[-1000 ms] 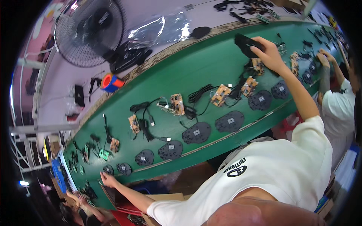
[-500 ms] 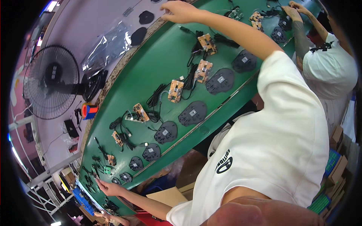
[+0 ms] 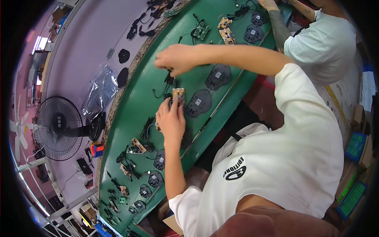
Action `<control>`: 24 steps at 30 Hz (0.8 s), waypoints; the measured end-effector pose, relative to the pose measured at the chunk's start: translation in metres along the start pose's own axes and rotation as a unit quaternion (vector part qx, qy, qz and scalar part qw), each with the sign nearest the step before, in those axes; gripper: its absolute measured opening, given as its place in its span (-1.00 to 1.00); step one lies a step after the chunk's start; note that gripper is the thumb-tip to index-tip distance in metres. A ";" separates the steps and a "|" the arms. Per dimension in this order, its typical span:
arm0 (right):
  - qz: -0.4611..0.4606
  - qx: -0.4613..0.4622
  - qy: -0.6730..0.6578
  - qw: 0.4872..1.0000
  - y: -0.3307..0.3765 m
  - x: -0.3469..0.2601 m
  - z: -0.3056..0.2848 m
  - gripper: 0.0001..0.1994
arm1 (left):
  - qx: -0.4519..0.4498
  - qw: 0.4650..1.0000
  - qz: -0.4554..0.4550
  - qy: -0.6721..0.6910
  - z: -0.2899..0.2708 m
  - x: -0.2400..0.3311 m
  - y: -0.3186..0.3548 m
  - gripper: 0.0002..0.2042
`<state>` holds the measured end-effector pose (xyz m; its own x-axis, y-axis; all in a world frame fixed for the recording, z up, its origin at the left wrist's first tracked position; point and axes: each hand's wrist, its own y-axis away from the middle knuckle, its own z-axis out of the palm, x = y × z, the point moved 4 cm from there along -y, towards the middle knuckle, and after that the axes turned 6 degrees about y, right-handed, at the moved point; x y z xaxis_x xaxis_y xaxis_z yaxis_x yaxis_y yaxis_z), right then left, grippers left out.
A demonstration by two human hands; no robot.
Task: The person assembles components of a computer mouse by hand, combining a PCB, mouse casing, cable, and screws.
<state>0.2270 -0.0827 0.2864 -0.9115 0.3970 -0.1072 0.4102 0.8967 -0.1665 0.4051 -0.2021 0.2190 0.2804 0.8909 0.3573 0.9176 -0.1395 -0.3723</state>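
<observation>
My left hand [image 3: 170, 120] reaches over the green worktop with its fingers closed on the lower edge of a tan circuit board [image 3: 179, 94]. Beyond it, my right hand [image 3: 179, 58] is slightly blurred, its thumb and fingers pinched over a bundled black cable [image 3: 169, 81]; the exact grip is partly hidden. On the near side of the board lies a dark rounded plastic base [image 3: 198, 103] with a small pale square in its middle. A similar base [image 3: 218, 77] lies farther right. Part of another board shows beneath my left hand.
More boards, cables and bases line the green worktop [image 3: 130, 106] on both sides. A black fan [image 3: 59, 126], a clear plastic bag [image 3: 100, 89] and an orange-blue tape roll [image 3: 97, 149] stand beyond its speckled edge. At upper right, a co-worker [image 3: 316, 47] works close by.
My right hand has come back from the worktop's far edge to the cable. My left hand has moved from the far left end to the board in the middle. The view has shifted.
</observation>
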 end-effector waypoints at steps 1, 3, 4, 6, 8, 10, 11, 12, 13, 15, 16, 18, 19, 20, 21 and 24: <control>0.021 0.000 -0.030 0.999 -0.009 0.001 -0.018 -0.62 | 0.005 1.000 -0.008 0.011 -0.004 -0.008 0.002 -0.75; -0.041 0.115 -0.070 0.990 -0.029 0.009 -0.049 -0.66 | 0.011 1.000 -0.024 0.003 -0.012 -0.024 0.005 -0.77; -0.054 0.173 -0.091 0.979 -0.041 0.008 -0.066 -0.67 | 0.012 0.999 -0.034 -0.016 -0.017 -0.035 0.009 -0.76; -0.056 0.243 -0.157 0.956 -0.060 0.001 -0.102 -0.69 | 0.021 0.997 -0.054 -0.051 -0.025 -0.062 0.015 -0.76; -0.039 0.256 -0.198 0.945 -0.071 0.000 -0.135 -0.71 | 0.024 0.996 -0.075 -0.044 -0.034 -0.082 0.012 -0.78; -0.052 0.174 -0.260 0.948 -0.090 -0.001 -0.136 -0.65 | 0.078 0.994 -0.077 0.015 -0.047 -0.082 0.004 -0.68; -0.051 0.175 -0.263 0.948 -0.091 -0.002 -0.133 -0.65 | 0.171 0.980 -0.072 0.067 -0.052 -0.072 -0.004 -0.60; -0.077 0.186 -0.217 0.955 -0.086 -0.006 -0.135 -0.67 | 0.262 0.955 -0.061 0.122 -0.057 -0.048 -0.023 -0.50; -0.115 0.194 -0.178 0.958 -0.086 -0.019 -0.136 -0.69 | 0.298 0.940 -0.045 0.161 -0.062 -0.035 -0.040 -0.47; -0.127 0.173 -0.207 0.954 -0.087 -0.050 -0.135 -0.71 | 0.338 0.922 -0.044 0.186 -0.070 -0.029 -0.069 -0.43; -0.122 0.156 -0.220 0.955 -0.081 -0.059 -0.135 -0.74 | 0.310 0.883 -0.038 0.349 -0.069 -0.030 -0.088 -0.49; -0.088 0.198 -0.214 0.953 -0.052 -0.060 -0.129 -0.75 | 0.276 0.820 -0.029 0.501 -0.072 -0.033 -0.088 -0.56; -0.047 0.239 -0.203 0.948 -0.029 -0.055 -0.122 -0.75 | 0.248 0.823 -0.059 0.507 -0.072 -0.035 -0.078 -0.68; -0.002 0.232 -0.262 0.937 0.002 -0.047 -0.101 -0.79 | 0.214 0.825 -0.086 0.516 -0.070 -0.037 -0.068 -0.79; 0.041 0.224 -0.319 0.920 0.036 -0.043 -0.080 -0.82 | 0.146 0.836 -0.105 0.519 -0.070 -0.029 -0.052 -0.84; 0.169 0.094 -0.423 0.885 0.129 -0.065 -0.020 -0.73 | -0.046 0.887 -0.091 0.449 -0.071 0.019 -0.009 -0.88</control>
<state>0.3389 0.0108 0.2914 -0.4191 0.2760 -0.8650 0.7252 0.6749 -0.1361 0.4223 -0.2142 0.2899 0.1978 0.2034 0.9589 0.9784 -0.1002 -0.1806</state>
